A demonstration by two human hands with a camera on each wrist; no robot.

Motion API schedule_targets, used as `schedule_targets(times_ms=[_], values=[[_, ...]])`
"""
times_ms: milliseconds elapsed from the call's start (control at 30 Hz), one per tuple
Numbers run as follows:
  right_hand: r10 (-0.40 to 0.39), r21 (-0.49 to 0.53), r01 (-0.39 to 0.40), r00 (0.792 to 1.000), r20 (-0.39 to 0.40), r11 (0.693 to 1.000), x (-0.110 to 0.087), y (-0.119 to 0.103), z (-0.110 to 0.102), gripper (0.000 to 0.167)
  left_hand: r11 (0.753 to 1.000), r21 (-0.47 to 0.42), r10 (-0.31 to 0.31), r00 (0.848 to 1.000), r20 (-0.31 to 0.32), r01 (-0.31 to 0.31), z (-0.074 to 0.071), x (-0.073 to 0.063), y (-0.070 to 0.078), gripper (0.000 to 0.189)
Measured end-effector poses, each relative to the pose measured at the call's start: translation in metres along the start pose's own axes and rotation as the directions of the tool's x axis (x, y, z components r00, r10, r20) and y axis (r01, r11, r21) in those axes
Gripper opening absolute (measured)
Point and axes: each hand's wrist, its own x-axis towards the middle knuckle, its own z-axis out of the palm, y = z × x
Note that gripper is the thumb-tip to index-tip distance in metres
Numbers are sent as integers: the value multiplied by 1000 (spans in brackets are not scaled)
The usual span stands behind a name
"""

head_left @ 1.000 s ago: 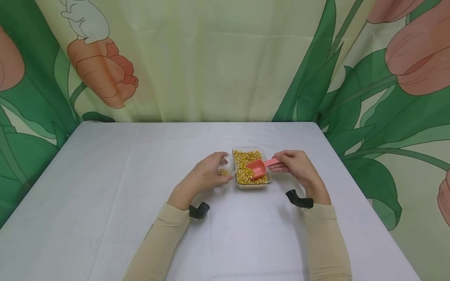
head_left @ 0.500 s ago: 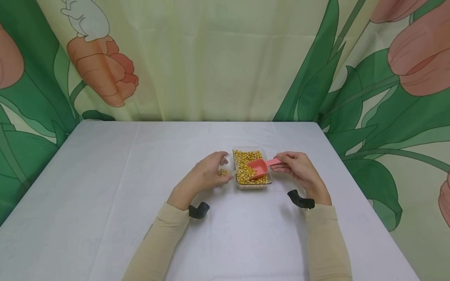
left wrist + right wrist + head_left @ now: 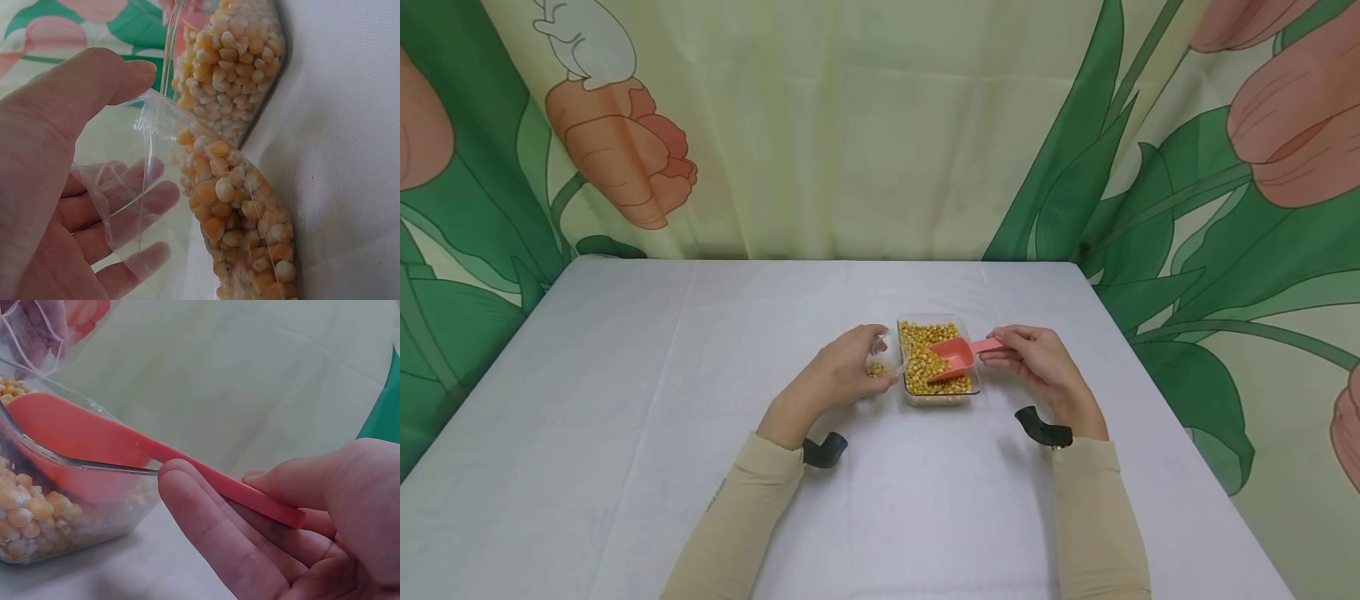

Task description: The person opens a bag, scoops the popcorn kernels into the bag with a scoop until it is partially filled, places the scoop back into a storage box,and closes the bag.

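Note:
My left hand holds the mouth of a clear plastic bag, thumb at its near edge and fingers seen through the film. Corn kernels fill the lower part of the bag, which stands just left of a rectangular glass container. More corn kernels lie in that container. With my right hand I pinch the handle of a pink scoop between thumb and fingers. The scoop's bowl sits inside the container, among the kernels, tilted down to the left.
A white cloth covers the table. Behind it hangs a curtain printed with tulips, a rabbit and a carrot. Each wrist carries a black curved mount.
The scoop and my right hand have shifted very slightly to the right. My left hand and the bag stay in place.

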Motion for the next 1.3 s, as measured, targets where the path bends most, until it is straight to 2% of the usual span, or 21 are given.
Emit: schedule_targets(times_ms=[367,600,700,967,1300], values=[[-24,147,20,999,22,989,0,3,-1,58,1000,-8,2,1000,0,-2,1,0,0,72],[-33,264,28,999,13,964,-3,3,-2,31,1000,3,22,1000,-10,-22,1,-1,0,71],[-32,287,26,999,18,958,-4,2,-2,25,1000,8,21,1000,-10,-21,1,-1,0,71],[-38,306,36,999,1,951,-6,-2,-2,22,1000,8,30,999,-15,-30,1,-1,-1,72],[-122,291,120,993,-11,949,-12,-11,2,17,999,9,34,999,-17,-33,1,-1,-2,71]])
